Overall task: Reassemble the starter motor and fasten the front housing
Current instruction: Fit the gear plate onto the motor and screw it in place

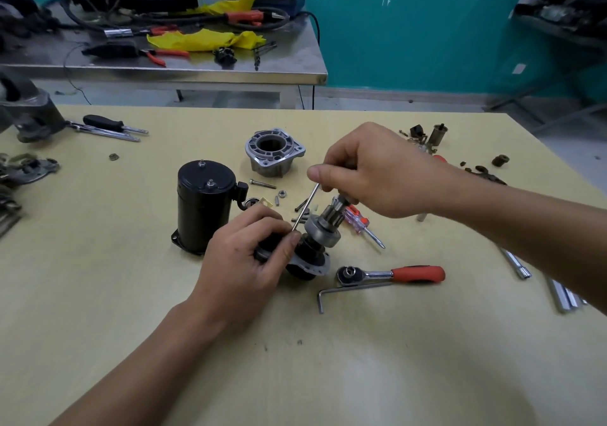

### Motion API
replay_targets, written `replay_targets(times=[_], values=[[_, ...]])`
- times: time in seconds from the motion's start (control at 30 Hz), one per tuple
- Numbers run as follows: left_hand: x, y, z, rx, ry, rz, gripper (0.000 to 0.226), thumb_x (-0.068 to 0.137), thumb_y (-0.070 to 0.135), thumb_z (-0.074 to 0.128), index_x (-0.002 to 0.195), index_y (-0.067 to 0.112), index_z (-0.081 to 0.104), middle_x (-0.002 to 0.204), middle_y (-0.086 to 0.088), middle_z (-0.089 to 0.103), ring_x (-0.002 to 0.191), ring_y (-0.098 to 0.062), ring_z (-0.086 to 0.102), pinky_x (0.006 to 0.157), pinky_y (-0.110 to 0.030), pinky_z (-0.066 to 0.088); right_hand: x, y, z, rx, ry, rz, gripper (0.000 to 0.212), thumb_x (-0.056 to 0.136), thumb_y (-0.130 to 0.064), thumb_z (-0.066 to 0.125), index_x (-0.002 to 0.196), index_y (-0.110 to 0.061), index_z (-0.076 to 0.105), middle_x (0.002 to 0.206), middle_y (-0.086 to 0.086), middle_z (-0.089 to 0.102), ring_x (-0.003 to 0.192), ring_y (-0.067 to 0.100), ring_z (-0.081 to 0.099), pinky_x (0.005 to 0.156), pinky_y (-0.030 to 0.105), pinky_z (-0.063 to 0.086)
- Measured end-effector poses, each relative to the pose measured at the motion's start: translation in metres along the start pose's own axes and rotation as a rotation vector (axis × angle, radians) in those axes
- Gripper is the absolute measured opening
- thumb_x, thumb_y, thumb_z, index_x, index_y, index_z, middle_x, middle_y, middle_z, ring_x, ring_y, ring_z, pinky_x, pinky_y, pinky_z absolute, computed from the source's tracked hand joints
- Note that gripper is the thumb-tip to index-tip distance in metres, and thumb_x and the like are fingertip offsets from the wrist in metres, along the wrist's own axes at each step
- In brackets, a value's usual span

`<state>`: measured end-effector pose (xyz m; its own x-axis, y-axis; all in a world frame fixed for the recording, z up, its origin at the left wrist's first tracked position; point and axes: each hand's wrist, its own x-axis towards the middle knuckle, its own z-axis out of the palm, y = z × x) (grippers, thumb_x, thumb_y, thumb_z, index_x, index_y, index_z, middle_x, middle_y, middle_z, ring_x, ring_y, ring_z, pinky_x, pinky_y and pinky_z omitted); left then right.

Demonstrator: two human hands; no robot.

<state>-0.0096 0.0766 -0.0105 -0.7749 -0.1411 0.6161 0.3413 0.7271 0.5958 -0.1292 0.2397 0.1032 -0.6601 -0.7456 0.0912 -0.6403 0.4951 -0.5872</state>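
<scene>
While lying flat on the tabletop (pixel 131 294), far to the left of the left hand (pixel 243 261): a black-handled screwdriver (pixel 105 123). Just left of that hand and behind its knuckles, standing upright: the black motor body (pixel 202 208), two studs on top. Left hand's fingers and thumb curled round the dark drive assembly (pixel 320 230), holding it on the tabletop, pinion end tilted up toward the right hand (pixel 371 172). Beyond both hands and apart from either, resting open side up: the aluminium front housing (pixel 274 153). Between housing and left hand, loose: a short bolt (pixel 262 184) and a nut (pixel 281 193). Right hand above the pinion, thumb and fingers pinching the upper end of a long thin bolt (pixel 307 203), lower tip at the left thumb. Partly hidden under the right hand, a red-handled screwdriver (pixel 361 225). Nearer than the right hand, just right of the assembly: a ratchet (pixel 391 274) with a red grip, just beside an L-shaped hex key (pixel 348 289).
</scene>
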Motion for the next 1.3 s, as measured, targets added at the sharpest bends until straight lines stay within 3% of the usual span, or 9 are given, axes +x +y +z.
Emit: replay_targets(times=[0.1, 0.23, 0.4, 0.47, 0.57, 0.77, 0.93, 1.07, 1.3], values=[[0.000, -0.001, 0.000, -0.005, 0.006, 0.000, 0.011, 0.089, 0.016, 0.070, 0.084, 0.007, 0.073, 0.085, 0.002, 0.063, 0.078, -0.012, 0.060, 0.068, -0.022, 0.049, 0.002, 0.001, 0.004, 0.218, 0.012, 0.151, 0.009, 0.097, -0.028, 0.064, 0.097, -0.021, 0.070, 0.044, -0.002, 0.056, 0.033, 0.006, 0.038, 0.034, 0.016, 0.031], [0.000, -0.001, 0.000, 0.004, -0.002, 0.010, 0.011, 0.089, 0.016, 0.069, 0.088, 0.006, 0.075, 0.086, 0.002, 0.064, 0.080, -0.012, 0.061, 0.070, -0.022, 0.049, 0.005, 0.005, 0.005, 0.339, -0.022, 0.295, 0.013, 0.097, -0.021, 0.064, 0.108, -0.017, 0.069, 0.041, -0.003, 0.055, 0.033, 0.009, 0.040, 0.035, 0.017, 0.033], [0.001, 0.001, -0.001, 0.007, -0.009, 0.022, 0.012, 0.090, 0.014, 0.067, 0.088, 0.004, 0.074, 0.087, 0.002, 0.063, 0.079, -0.011, 0.059, 0.070, -0.022, 0.048, 0.000, 0.006, -0.015, 0.099, -0.240, -0.093, 0.014, 0.094, -0.032, 0.067, 0.102, -0.023, 0.072, 0.079, -0.011, 0.077, 0.068, 0.002, 0.070, 0.062, 0.022, 0.057], [0.001, 0.001, -0.001, 0.010, -0.014, 0.024, 0.013, 0.090, 0.013, 0.067, 0.087, 0.003, 0.074, 0.087, 0.001, 0.063, 0.079, -0.012, 0.059, 0.071, -0.022, 0.048, 0.001, 0.009, -0.025, 0.084, -0.372, -0.144, 0.027, 0.089, -0.032, 0.069, 0.114, -0.024, 0.069, 0.098, -0.012, 0.077, 0.091, 0.003, 0.072, 0.076, 0.018, 0.056], [0.001, 0.001, -0.002, -0.013, -0.018, 0.010, 0.013, 0.089, 0.014, 0.067, 0.085, 0.003, 0.073, 0.086, 0.001, 0.064, 0.079, -0.013, 0.060, 0.071, -0.024, 0.049, 0.005, 0.022, -0.027, 0.243, -0.431, -0.111, 0.037, 0.084, -0.026, 0.069, 0.120, -0.019, 0.066, 0.106, -0.004, 0.077, 0.094, 0.017, 0.074, 0.075, 0.031, 0.059], [0.001, -0.001, -0.003, -0.071, -0.019, 0.015, 0.019, 0.092, 0.022, 0.066, 0.084, 0.006, 0.072, 0.085, 0.003, 0.064, 0.080, -0.010, 0.062, 0.069, -0.028, 0.051, 0.011, 0.024, -0.018, 0.213, -0.254, -0.277, 0.034, 0.078, -0.035, 0.074, 0.109, -0.020, 0.074, 0.079, -0.006, 0.077, 0.068, 0.013, 0.071, 0.061, 0.024, 0.057], [0.003, -0.005, -0.003, -0.111, -0.024, 0.028, 0.021, 0.092, 0.027, 0.061, 0.084, 0.011, 0.070, 0.085, 0.009, 0.063, 0.080, -0.009, 0.062, 0.068, -0.027, 0.050, 0.016, 0.023, -0.015, -0.387, 0.066, -0.843, 0.033, 0.090, -0.034, 0.067, 0.097, -0.003, 0.076, 0.063, 0.004, 0.065, 0.052, 0.021, 0.059, 0.051, 0.031, 0.047], [0.001, -0.010, -0.004, -0.102, -0.044, 0.095, 0.020, 0.092, 0.023, 0.062, 0.082, 0.008, 0.070, 0.085, 0.008, 0.063, 0.081, -0.009, 0.062, 0.069, -0.024, 0.050, 0.021, 0.027, -0.010, -0.527, 0.226, -1.141, 0.032, 0.095, -0.020, 0.064, 0.076, 0.003, 0.071, 0.053, 0.008, 0.047, 0.046, 0.025, 0.040, 0.046, 0.031, 0.034], [-0.003, -0.012, 0.001, -0.063, 0.003, 0.136, 0.016, 0.093, 0.020, 0.063, 0.085, 0.007, 0.068, 0.087, 0.007, 0.061, 0.079, -0.008, 0.060, 0.067, -0.022, 0.050, 0.028, 0.016, -0.004, -0.447, 0.168, -1.077, 0.038, 0.096, -0.019, 0.059, 0.066, 0.003, 0.064, 0.049, 0.010, 0.043, 0.043, 0.028, 0.035, 0.040, 0.034, 0.035]])
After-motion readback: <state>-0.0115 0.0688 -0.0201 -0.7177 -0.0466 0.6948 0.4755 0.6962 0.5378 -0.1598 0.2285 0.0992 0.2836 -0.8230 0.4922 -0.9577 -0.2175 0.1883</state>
